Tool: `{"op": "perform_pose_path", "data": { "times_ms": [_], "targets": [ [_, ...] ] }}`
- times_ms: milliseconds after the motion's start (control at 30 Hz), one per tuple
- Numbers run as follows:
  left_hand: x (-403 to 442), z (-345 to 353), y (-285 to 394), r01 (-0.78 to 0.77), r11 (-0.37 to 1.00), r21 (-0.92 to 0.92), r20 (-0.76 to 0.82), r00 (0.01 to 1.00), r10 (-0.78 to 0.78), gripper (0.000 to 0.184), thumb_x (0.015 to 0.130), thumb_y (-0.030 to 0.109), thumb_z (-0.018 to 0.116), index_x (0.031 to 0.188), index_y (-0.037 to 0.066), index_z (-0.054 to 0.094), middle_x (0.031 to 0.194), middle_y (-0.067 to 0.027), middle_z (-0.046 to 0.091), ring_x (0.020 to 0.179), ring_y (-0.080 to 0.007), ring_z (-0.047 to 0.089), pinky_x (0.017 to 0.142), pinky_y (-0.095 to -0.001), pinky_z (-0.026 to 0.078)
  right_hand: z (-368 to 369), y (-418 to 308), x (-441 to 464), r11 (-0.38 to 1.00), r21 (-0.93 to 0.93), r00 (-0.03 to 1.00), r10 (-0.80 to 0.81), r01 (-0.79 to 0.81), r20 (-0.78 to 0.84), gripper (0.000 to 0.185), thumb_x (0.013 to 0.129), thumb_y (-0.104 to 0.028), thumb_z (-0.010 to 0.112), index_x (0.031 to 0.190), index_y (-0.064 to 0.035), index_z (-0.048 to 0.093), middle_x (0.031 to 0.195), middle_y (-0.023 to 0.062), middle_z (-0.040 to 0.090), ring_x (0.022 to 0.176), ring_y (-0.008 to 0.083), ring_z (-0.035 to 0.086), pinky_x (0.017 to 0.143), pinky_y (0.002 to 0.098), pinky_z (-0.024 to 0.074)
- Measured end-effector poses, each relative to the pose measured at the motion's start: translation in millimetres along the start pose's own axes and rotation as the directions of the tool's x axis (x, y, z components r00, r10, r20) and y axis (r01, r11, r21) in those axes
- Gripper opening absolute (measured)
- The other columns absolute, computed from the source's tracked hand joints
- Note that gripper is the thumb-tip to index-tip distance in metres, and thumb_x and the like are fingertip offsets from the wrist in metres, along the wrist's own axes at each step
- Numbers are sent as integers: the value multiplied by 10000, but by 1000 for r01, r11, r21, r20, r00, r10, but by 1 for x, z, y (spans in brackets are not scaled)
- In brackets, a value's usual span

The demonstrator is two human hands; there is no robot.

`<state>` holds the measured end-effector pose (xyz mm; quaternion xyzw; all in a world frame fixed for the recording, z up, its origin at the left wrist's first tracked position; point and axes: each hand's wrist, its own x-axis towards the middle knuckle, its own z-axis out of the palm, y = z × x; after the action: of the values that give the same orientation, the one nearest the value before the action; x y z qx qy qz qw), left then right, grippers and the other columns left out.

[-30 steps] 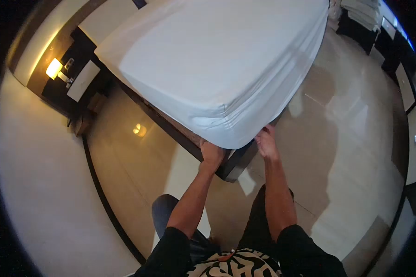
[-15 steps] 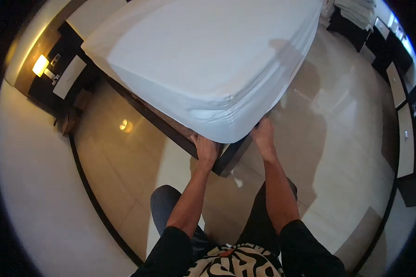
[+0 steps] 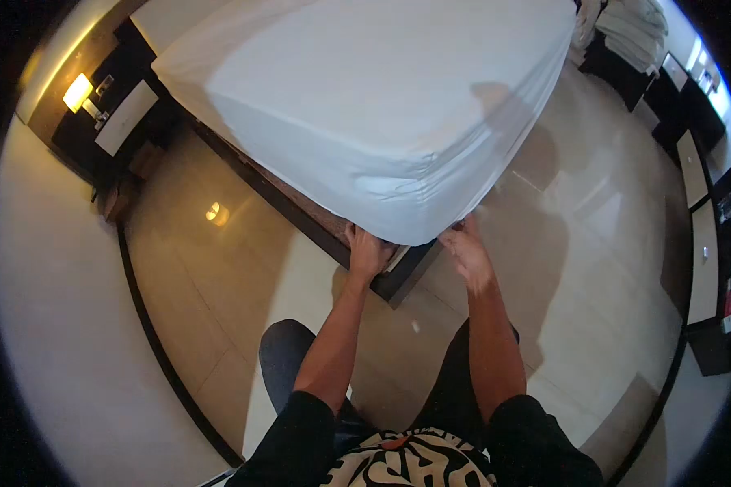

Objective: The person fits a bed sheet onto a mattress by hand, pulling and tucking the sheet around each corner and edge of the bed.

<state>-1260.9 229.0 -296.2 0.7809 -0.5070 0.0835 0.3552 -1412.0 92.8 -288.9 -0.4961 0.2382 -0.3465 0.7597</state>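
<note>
A white fitted sheet (image 3: 325,105) covers the mattress, its near corner creased and hanging over the dark bed frame (image 3: 280,207). My left hand (image 3: 369,253) is at the hem just left of that corner, thumb and fingers closed on the cloth with the fingertips partly tucked beneath it. On the corner's right side, my right hand (image 3: 468,246) pinches the hem; some of its fingers are hidden behind the fabric. Below the hem on the left, a strip of brown bed base (image 3: 321,215) shows.
A lit lamp (image 3: 78,92) hangs above a white-fronted bedside drawer (image 3: 127,118) at left. Folded linens (image 3: 632,32) are stacked on a dark stand at the back right. Drawers (image 3: 704,252) line the right wall. Glossy tiles (image 3: 593,268) surround the bed.
The sheet's corner hem sits slightly higher, and its creases have shifted. My right hand has turned a little, showing more of its fingers. My left hand has moved slightly up.
</note>
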Motion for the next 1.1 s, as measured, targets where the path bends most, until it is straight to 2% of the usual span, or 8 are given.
{"op": "perform_pose_path", "data": {
  "times_ms": [100,233,400,533,667,800,900,1100],
  "targets": [
    [4,0,3,65,996,-66,10,998,-64,511,656,92,669,1143,25,527,1137,-200,524,1119,-367,427,983,-525,236,12,-1,-3,943,316,986,140,-105,-91,537,751,101,500,1254,-50,390,1127,92,543,975,214,574,828,358,488],
    [-4,12,-11,105,977,-186,-57,991,-118,490,661,107,678,1120,24,530,1079,-198,545,1065,-355,459,960,-518,250,22,11,-7,816,577,988,110,-29,-106,501,750,98,514,1216,-62,427,1128,75,545,996,225,561,902,384,449],
    [-9,21,-27,96,986,-137,-11,995,-98,498,682,117,681,1138,18,507,1120,-206,531,1071,-391,451,870,-531,286,9,26,6,802,586,991,134,-119,19,589,733,89,530,1282,-16,345,1185,86,501,1024,223,541,902,354,453],
    [1,3,5,143,986,86,68,987,-149,444,690,108,664,1104,13,533,1098,-205,541,1059,-390,454,845,-524,287,12,5,6,886,450,984,164,-114,-73,527,747,69,533,1252,1,395,1149,88,523,991,211,544,878,338,452],
    [0,11,-6,107,989,100,2,994,-107,374,718,101,620,1075,8,559,1072,-213,548,1018,-389,470,816,-528,287,18,-18,3,958,165,971,225,-235,76,438,768,55,527,1199,10,466,1085,93,553,952,200,545,843,330,449],
    [4,6,0,121,959,257,-53,992,-111,296,741,99,570,1021,8,595,987,-206,574,965,-378,491,785,-501,293,37,-25,0,982,138,982,149,-132,-118,340,802,27,516,1143,27,521,1007,93,581,876,190,556,758,304,464],
    [5,3,3,118,953,278,-30,993,-115,251,744,97,549,972,15,614,932,-193,586,938,-369,502,775,-485,296,35,-33,-8,980,-153,984,109,-130,-139,296,825,-1,511,1117,33,549,983,109,599,835,196,579,706,292,493],
    [6,2,6,145,942,302,-76,989,-127,198,706,119,595,879,30,636,839,-163,608,921,-348,517,761,-452,302,20,-37,-7,931,-195,947,281,-308,-154,257,832,-87,545,1058,30,576,946,131,613,812,208,597,693,296,510]
  ]
}}
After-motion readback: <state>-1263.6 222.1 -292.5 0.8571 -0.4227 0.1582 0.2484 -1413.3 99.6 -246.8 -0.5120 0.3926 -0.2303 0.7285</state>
